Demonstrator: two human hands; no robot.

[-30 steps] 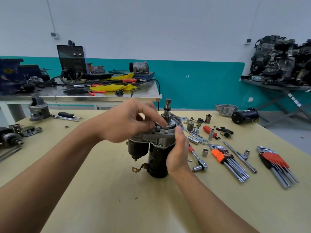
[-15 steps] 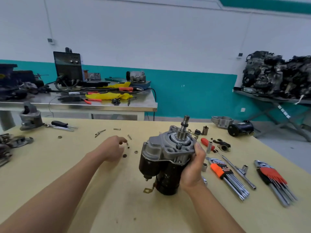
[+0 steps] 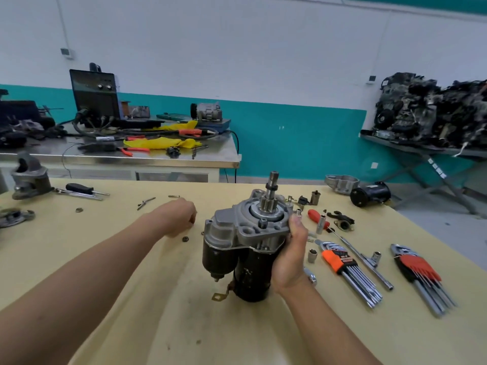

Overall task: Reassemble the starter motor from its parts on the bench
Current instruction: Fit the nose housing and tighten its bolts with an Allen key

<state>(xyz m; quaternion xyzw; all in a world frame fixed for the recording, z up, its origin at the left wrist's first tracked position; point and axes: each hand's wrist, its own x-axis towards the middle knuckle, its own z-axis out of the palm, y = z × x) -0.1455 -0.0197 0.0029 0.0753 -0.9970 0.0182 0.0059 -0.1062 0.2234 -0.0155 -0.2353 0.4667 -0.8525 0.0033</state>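
Head view gives us the yellow worktop (image 3: 126,299) from above. At the far left a grey metal housing (image 3: 29,177) stands on it, and near it a screwdriver with a black handle (image 3: 79,189) lies flat.

Further right, our left hand (image 3: 179,216) is stretched out low over the worktop with its back upward. Its fingers (image 3: 191,216) are curled downward, but the tips are hidden, so we cannot tell if they hold something. A small dark washer (image 3: 185,238) lies just beside this hand.

In the middle is the starter motor (image 3: 245,248). It is nearly upright, with the shaft pointing up, the grey housing on top and the black body below. We cannot tell if its lower end touches the worktop. Our right hand (image 3: 290,259) grips it from the right side, the thumb on the rim of the grey housing and the other fingers wrapped behind the body.

To the right lie a red-handled screwdriver (image 3: 316,216), a set of hex keys in an orange holder (image 3: 340,262), a small black motor (image 3: 370,197) near the far edge, and a second set of hex keys in a red holder (image 3: 419,270).
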